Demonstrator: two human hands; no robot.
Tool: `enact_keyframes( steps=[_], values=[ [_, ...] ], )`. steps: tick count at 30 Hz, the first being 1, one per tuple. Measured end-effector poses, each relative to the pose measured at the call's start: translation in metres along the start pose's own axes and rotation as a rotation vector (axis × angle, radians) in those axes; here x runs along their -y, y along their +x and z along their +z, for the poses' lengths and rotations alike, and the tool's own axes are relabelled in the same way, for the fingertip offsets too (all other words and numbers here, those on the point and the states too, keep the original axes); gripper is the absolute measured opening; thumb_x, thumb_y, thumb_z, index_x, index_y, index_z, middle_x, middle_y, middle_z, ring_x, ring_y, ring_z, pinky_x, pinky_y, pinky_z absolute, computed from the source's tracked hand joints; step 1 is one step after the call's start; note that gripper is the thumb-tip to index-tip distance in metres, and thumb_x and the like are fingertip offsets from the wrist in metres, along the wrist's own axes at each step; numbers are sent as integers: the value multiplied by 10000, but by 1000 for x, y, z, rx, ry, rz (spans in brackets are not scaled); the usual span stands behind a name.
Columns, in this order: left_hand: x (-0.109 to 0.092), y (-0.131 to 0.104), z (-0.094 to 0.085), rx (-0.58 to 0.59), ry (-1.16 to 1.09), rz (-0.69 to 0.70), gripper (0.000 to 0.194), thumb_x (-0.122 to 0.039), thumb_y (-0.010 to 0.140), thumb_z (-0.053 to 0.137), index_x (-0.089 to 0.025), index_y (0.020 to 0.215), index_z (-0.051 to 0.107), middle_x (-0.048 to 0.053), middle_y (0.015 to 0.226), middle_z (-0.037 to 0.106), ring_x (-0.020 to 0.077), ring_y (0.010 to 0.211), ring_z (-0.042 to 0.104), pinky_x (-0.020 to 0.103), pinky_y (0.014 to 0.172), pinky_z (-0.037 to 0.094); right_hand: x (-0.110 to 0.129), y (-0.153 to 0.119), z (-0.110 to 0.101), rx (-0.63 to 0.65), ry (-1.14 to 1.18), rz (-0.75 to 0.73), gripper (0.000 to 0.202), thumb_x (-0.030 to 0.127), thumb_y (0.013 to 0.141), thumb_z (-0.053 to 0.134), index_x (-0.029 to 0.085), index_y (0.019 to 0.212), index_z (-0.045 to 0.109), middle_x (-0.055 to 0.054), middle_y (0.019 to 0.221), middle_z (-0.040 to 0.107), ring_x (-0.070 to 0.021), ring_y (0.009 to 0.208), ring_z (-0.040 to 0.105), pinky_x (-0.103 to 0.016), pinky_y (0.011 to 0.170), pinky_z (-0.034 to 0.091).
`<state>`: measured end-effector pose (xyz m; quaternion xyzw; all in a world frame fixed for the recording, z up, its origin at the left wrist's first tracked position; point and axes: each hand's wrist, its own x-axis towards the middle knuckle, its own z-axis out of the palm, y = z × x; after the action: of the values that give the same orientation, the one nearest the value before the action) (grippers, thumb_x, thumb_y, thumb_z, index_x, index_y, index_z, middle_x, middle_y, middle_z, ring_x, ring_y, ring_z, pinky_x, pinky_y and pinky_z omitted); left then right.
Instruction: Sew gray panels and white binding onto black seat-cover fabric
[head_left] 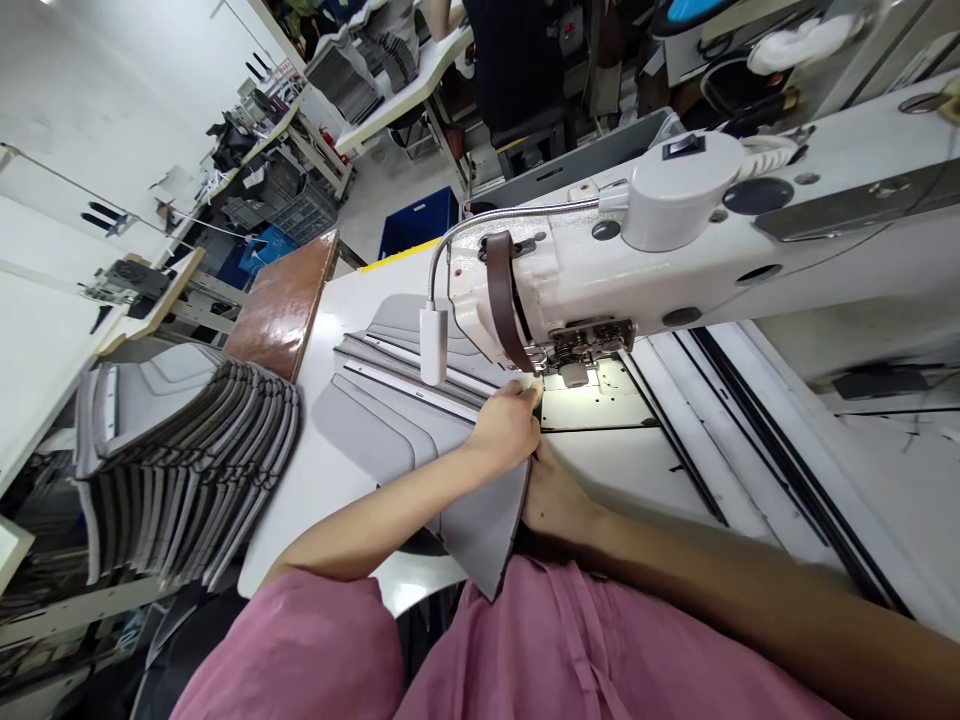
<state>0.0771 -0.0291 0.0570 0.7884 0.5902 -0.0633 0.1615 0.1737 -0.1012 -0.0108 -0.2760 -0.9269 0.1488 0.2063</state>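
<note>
A grey padded fabric panel (472,520) with curved stitch lines and white strips (409,388) lies across the table, its edge at the presser foot area of a white sewing machine (525,270). My left hand (504,428) has its fingers curled and pressed onto the panel's edge, just in front of the lit needle area. Below it, my right hand (559,498) grips the same edge nearer my body; its fingers are partly hidden. One corner of the panel hangs over the table's front toward my pink clothing.
A tall stack of similar grey panels (187,450) stands at the left, beside a brown board (283,300). A lamp on a bendable neck (433,345) hangs above the panel. Behind the table are a blue bin (417,222) and a person in dark clothes (517,70).
</note>
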Motion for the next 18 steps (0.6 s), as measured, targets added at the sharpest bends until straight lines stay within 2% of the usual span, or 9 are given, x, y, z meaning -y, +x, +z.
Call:
enact_keyframes(
  steps=[3,6,7,9,12,15,18],
  values=[
    [-1,-13,4,-53,-24,-22,501,-98,733,452,-142,1226,529,103,1028,522,234,985,521,335,887,472,9,-14,-8,-41,-86,-24,242,154,844,492,121,997,677,-176,1038,666,-319,1041,574,-568,989,398],
    [-8,-37,-1,-129,-25,-51,611,-130,702,505,-137,1312,463,127,1152,467,266,1082,464,377,941,451,0,-26,-26,-111,-48,79,169,126,800,537,89,914,655,-150,911,656,-275,956,597,-483,1018,412],
    [-9,-45,-4,-154,-10,-69,643,-131,691,513,-145,1331,446,133,1194,441,281,1109,442,401,954,441,-6,-27,-32,-134,4,137,175,145,786,564,93,937,638,-147,953,642,-272,979,587,-470,1026,411],
    [-10,-60,-11,-173,11,-103,683,-117,681,508,-161,1357,422,141,1228,409,295,1124,424,432,967,427,-21,-24,-41,-181,115,219,322,193,747,621,95,1052,580,-176,1147,576,-292,1128,521,-456,1040,408],
    [-5,-70,-13,-66,-43,-95,684,-92,689,472,-154,1367,407,128,1132,459,255,1033,480,383,932,453,-44,-15,-45,-216,235,222,612,204,672,663,103,1236,448,-191,1352,439,-295,1318,361,-456,1085,362],
    [2,-68,-4,24,-75,-42,664,-99,699,456,-147,1360,407,111,1051,512,239,974,510,353,890,471,-59,-10,-39,-163,288,195,741,234,637,675,131,1305,372,-170,1332,476,-289,1298,400,-517,1110,288],
    [5,-64,6,13,-29,1,695,-103,700,460,-159,1388,374,108,1042,528,248,965,508,374,885,467,-66,-12,-36,-115,297,185,776,272,647,667,152,1337,332,-156,1325,502,-283,1274,437,-552,1119,223]
  ],
)
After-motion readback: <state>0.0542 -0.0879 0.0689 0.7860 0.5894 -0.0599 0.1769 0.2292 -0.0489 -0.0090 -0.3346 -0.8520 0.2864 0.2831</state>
